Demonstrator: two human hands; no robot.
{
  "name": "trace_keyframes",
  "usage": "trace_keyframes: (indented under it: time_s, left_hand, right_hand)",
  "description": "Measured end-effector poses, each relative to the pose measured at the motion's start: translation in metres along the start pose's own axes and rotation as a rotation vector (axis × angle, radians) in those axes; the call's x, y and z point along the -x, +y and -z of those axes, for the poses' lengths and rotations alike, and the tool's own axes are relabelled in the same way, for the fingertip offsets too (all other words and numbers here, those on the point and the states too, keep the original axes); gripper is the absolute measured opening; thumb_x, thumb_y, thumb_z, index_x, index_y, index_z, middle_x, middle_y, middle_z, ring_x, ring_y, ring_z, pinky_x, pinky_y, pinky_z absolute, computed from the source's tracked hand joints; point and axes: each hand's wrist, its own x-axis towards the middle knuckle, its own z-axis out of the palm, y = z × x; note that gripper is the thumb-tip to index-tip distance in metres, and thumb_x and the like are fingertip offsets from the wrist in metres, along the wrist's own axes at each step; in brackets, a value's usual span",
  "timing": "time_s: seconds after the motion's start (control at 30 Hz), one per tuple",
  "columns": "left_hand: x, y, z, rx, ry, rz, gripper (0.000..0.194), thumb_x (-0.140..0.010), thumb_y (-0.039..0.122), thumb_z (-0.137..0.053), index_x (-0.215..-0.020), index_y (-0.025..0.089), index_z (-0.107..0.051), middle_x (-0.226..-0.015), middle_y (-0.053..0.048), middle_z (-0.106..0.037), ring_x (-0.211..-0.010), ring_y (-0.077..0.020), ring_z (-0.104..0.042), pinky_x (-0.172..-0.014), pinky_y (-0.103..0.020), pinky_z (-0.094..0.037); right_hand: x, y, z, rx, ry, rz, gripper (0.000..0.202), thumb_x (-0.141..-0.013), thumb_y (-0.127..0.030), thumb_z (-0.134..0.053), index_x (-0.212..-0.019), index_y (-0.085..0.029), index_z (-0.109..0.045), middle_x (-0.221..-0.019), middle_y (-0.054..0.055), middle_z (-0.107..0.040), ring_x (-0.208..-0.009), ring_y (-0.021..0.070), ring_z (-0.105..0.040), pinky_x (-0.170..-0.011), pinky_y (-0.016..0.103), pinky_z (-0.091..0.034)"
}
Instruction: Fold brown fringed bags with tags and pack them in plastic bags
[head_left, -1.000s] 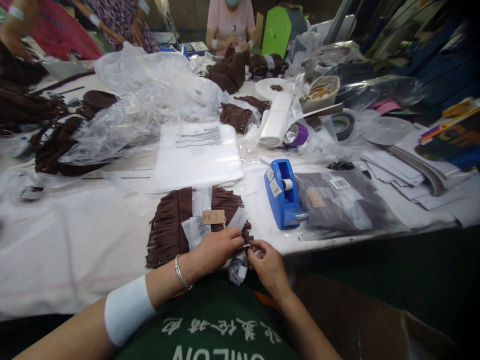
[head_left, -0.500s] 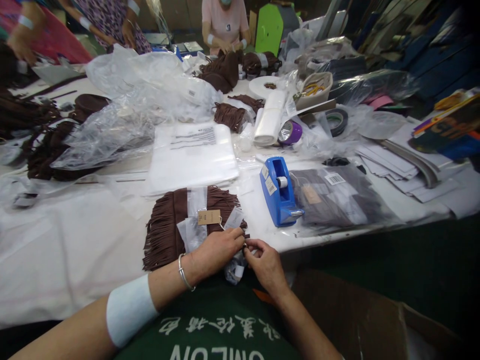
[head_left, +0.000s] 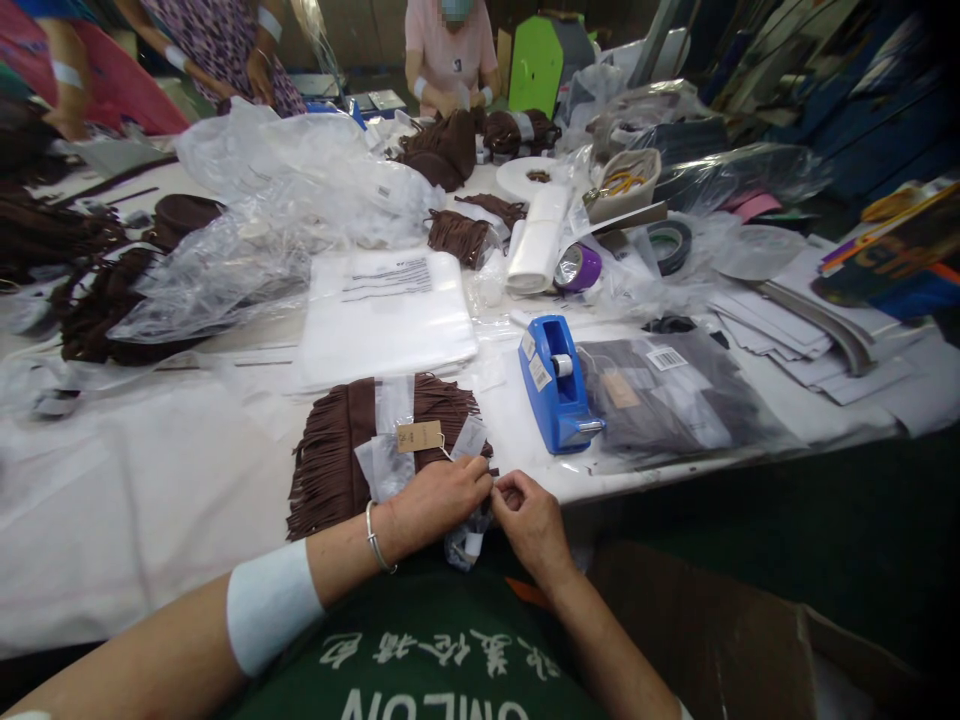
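Note:
A dark brown fringed bag (head_left: 330,450) lies at the table's front edge, with a clear plastic strip (head_left: 394,402) across it and a tan tag (head_left: 420,436) on a white string. My left hand (head_left: 442,497) reaches over its lower right corner, fingers closed. Beside it my right hand (head_left: 529,515) is pinched, its fingertips almost touching the left ones. Whatever is between the fingertips is too small to make out. Below the hands hangs a wrapped piece with a white label (head_left: 472,544).
A blue tape dispenser (head_left: 559,385) stands right of the bag, beside a plastic-wrapped dark item (head_left: 667,390). Behind the bag lies a stack of clear bags (head_left: 386,320). Purple tape (head_left: 578,267) and crumpled plastic (head_left: 300,180) are farther back. People work across the table.
My right hand has shifted slightly, its fingers more curled at the bag's corner. The small dark piece between my fingertips no longer shows clearly. My left forearm has moved a little to the right.

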Motion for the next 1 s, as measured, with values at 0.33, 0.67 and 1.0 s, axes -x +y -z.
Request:
trace_keyframes:
  time_s: [0.33,0.67,1.0]
  left_hand:
    - [0.022,-0.011,0.021,-0.09,0.086,0.063,0.014,-0.091,0.011,-0.044,-0.088,0.013,-0.058,-0.094,-0.009,-0.054,-0.088,-0.0217,-0.052,-0.075,-0.033,-0.047]
    - [0.017,-0.022,0.016,0.138,0.193,0.035,0.022,-0.095,0.029,-0.043,-0.097,0.017,-0.061,-0.101,-0.008,-0.057,-0.095,-0.0202,-0.049,-0.088,-0.035,-0.04]
    - [0.023,-0.013,0.016,-0.25,0.328,-0.045,0.011,-0.089,0.022,-0.056,-0.086,0.015,-0.064,-0.109,-0.008,-0.059,-0.115,-0.0247,-0.042,-0.104,-0.044,-0.025]
  right_hand:
    - [0.003,0.013,-0.004,-0.614,-0.065,-0.255,0.022,-0.075,-0.041,-0.062,-0.08,-0.02,-0.057,-0.059,-0.003,-0.058,-0.056,0.0141,-0.056,-0.053,0.025,-0.046]
    - [0.002,0.009,-0.01,-1.004,-0.068,-0.323,0.024,-0.076,-0.041,-0.063,-0.086,-0.02,-0.058,-0.071,-0.003,-0.057,-0.055,0.0084,-0.049,-0.05,0.019,-0.043]
    - [0.006,0.016,-0.013,-0.111,0.124,0.062,0.029,-0.074,-0.052,-0.062,-0.075,-0.023,-0.06,-0.068,0.001,-0.062,-0.06,0.0166,-0.057,-0.058,0.027,-0.047]
